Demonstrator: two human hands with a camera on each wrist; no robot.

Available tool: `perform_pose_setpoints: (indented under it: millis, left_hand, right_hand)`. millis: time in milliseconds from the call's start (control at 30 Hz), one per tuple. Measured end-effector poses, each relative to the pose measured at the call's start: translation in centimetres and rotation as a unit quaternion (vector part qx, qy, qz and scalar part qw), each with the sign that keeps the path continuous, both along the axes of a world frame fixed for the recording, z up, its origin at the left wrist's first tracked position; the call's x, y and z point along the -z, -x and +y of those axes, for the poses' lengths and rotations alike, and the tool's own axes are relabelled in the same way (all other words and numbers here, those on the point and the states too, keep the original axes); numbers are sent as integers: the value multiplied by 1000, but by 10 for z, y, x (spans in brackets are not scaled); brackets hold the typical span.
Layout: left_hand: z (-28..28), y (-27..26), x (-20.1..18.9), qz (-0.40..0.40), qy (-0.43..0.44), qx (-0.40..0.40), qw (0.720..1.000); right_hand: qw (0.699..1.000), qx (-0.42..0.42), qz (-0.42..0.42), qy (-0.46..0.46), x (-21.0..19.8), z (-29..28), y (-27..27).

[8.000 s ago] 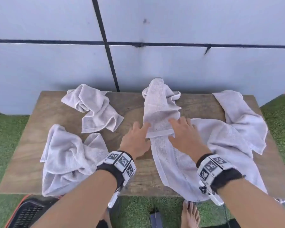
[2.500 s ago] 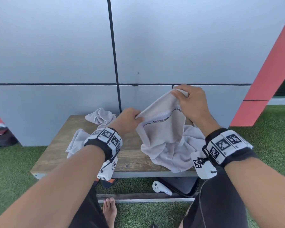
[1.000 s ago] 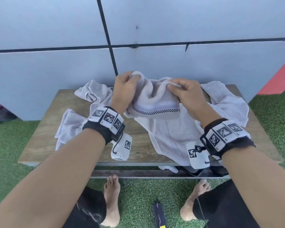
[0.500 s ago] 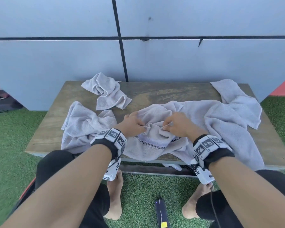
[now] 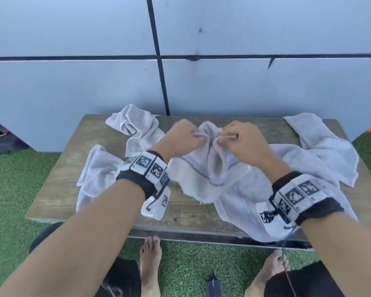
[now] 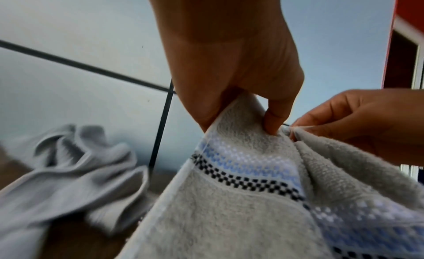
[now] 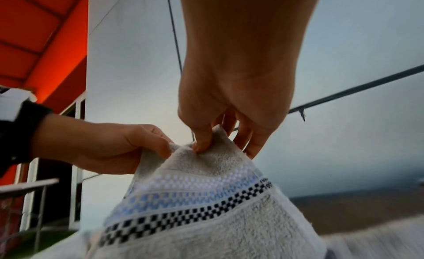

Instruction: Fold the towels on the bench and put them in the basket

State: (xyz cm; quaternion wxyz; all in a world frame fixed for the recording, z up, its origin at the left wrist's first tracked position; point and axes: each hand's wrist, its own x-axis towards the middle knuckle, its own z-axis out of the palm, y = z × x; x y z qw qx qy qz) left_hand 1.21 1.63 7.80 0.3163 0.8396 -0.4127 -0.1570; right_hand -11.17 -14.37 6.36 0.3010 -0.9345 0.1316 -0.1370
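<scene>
The person lifts a pale grey terry towel with a blue-and-black checked border band (image 5: 204, 174) above the weathered wooden bench (image 5: 58, 189), its lower part draped on the boards. The left hand (image 5: 180, 139) pinches the hem between thumb and curled fingers, and the right hand (image 5: 242, 142) pinches the same hem just beside it, so the cloth between them bunches into a loop.

The step in hand looks like finding the towel's top edge before folding. To do it well, each hand should probably slide outward along the hem to a corner, keeping the pinch light enough to travel yet firm enough not to drop the cloth, until the checked band hangs straight.

Three more crumpled grey towels (image 5: 135, 127) lie on the bench, unfolded. The basket is not in view.
</scene>
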Motion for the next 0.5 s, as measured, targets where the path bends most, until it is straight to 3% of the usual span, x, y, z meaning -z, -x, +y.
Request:
perform_pose_setpoints:
  millis: [200, 367, 500]
  left_hand:
    - [-51, -74, -69, -58, 67, -90, 992]
    - [-51, -132, -89, -147, 113, -195, 963]
    - [-51, -146, -101, -179, 125, -203, 954]
  right_hand:
    - [991, 108, -65, 43, -68, -71, -67]
    - [969, 212, -112, 65, -92, -128, -79]
    - [955, 234, -151, 97, -105, -144, -83]
